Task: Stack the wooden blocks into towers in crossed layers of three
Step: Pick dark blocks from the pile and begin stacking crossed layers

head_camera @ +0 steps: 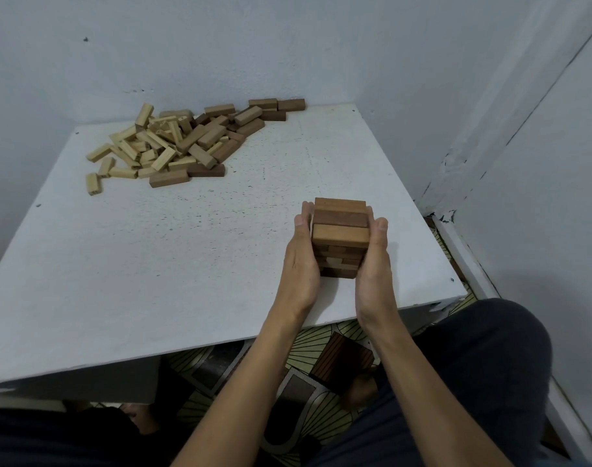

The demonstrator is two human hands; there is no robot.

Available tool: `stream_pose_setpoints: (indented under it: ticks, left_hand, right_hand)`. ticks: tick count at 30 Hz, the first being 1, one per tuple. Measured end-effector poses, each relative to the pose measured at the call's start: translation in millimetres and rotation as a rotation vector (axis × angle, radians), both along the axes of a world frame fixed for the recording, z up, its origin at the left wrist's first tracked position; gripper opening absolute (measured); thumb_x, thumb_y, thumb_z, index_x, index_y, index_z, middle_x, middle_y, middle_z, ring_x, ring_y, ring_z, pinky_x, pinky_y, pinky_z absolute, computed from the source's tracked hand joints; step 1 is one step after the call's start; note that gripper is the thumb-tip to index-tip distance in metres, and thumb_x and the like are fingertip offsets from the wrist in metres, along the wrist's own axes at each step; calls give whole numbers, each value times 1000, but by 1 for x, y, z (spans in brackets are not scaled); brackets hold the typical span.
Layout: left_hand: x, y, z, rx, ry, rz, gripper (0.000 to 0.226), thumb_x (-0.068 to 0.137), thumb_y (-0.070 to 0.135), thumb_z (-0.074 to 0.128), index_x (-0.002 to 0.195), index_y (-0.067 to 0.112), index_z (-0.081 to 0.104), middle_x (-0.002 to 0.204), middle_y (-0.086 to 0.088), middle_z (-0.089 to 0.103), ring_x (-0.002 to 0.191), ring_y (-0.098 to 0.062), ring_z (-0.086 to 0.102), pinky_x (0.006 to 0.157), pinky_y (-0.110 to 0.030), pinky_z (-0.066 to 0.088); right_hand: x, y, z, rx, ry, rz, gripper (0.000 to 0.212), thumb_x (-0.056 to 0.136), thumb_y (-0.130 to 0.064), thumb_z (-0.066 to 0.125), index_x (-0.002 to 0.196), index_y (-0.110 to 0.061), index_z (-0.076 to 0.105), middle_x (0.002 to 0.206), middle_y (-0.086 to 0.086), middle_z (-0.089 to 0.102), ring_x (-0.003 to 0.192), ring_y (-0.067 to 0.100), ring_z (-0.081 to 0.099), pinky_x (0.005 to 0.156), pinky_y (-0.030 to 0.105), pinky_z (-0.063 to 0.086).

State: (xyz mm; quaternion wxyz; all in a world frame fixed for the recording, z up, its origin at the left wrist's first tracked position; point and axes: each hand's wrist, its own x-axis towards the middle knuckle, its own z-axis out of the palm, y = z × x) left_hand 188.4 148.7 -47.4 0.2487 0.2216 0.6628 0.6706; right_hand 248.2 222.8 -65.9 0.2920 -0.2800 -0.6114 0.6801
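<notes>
tower (340, 230): several crossed layers built | left hand (299, 254), right hand (375, 264): flat, pressing its sides | pile (173, 143): most blocks unstacked

dim, even light, soft shadows, wide-angle bending at edges.
</notes>
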Motion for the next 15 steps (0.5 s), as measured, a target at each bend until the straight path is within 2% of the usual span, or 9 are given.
stream_pose_setpoints:
  ticks: [3, 7, 10, 13, 15]
  left_hand:
    - [0, 0, 1, 20, 7, 38, 68, 97, 55, 10, 156, 26, 24, 159, 14, 29, 143, 6, 23, 120, -20, 16]
    - [1, 2, -2, 37, 3, 8, 65, 98, 57, 11, 156, 31, 24, 156, 7, 38, 139, 2, 36, 115, -14, 27]
    - [1, 4, -4, 32, 21, 1, 62, 101, 59, 10, 156, 33, 24, 154, 4, 41, 137, 2, 40, 114, -17, 31]
    - [1, 4, -4, 31, 20, -5, 57, 103, 49, 10, 155, 30, 25, 150, 6, 44, 130, 10, 42, 103, -4, 33]
    - [1, 3, -5, 37, 28, -11, 59, 102, 50, 11, 156, 28, 24, 150, 3, 45, 133, 3, 43, 106, -8, 33]
  right_hand:
    - [1, 2, 2, 6, 18, 5, 92, 81, -90, 24, 153, -33, 32, 156, -2, 39, 145, 14, 34, 118, 49, 30]
    - [1, -1, 4, 25, 31, 31, 96, 79, -90, 26, 154, -30, 31, 153, -2, 43, 141, 12, 39, 117, 46, 33]
    - [1, -1, 3, 35, 20, 29, 97, 79, -91, 25, 154, -30, 31, 154, -2, 41, 142, 13, 38, 118, 46, 32]
    - [0, -2, 3, 34, 12, 34, 97, 79, -91, 25, 154, -30, 31, 155, -2, 41, 142, 13, 37, 118, 46, 32]
    - [0, -2, 3, 30, 20, 32, 96, 79, -90, 26, 154, -30, 31, 154, -2, 41, 142, 13, 38, 118, 46, 32]
